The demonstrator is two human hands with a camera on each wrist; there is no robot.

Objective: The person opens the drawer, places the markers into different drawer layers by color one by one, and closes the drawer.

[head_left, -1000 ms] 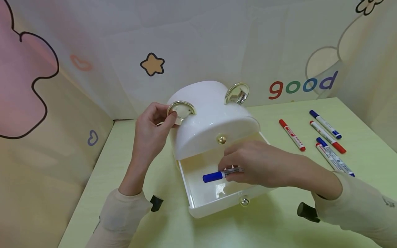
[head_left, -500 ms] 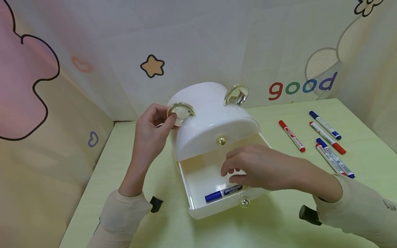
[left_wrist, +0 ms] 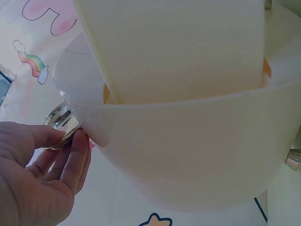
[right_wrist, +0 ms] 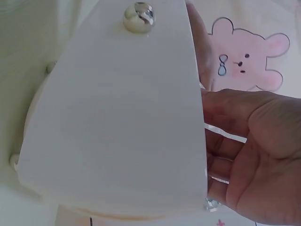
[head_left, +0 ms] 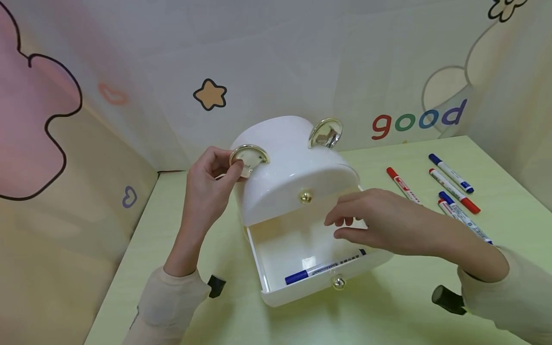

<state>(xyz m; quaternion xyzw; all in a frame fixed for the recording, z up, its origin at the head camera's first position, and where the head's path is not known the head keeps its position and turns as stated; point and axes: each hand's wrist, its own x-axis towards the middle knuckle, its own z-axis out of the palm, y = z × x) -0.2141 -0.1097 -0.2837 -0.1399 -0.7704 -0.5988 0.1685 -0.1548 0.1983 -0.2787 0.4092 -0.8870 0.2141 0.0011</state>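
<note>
My left hand [head_left: 209, 187] pinches the gold ear [head_left: 251, 157] on the left side of a white storage box [head_left: 284, 143]. In the left wrist view, thumb and fingers close on that shiny ear [left_wrist: 61, 120]. The box's lower drawer [head_left: 297, 293] is pulled out, and a blue-capped whiteboard marker [head_left: 296, 277] lies inside along its front wall. Over the drawer's right side hovers my right hand [head_left: 388, 223], fingers loosely bent and holding nothing. The right wrist view has this hand [right_wrist: 263, 155] partly hidden behind the drawer front [right_wrist: 117, 108].
To the right on the green table [head_left: 509, 211] lie several markers, among them a red one [head_left: 403, 184] and a blue one [head_left: 450, 172]. A second gold ear [head_left: 326, 133] tops the box. A printed curtain [head_left: 276, 57] hangs behind.
My right hand has let go of the blue-capped marker, which dropped into the drawer near its front wall. That hand has since moved up and right. The left hand keeps its hold on the ear.
</note>
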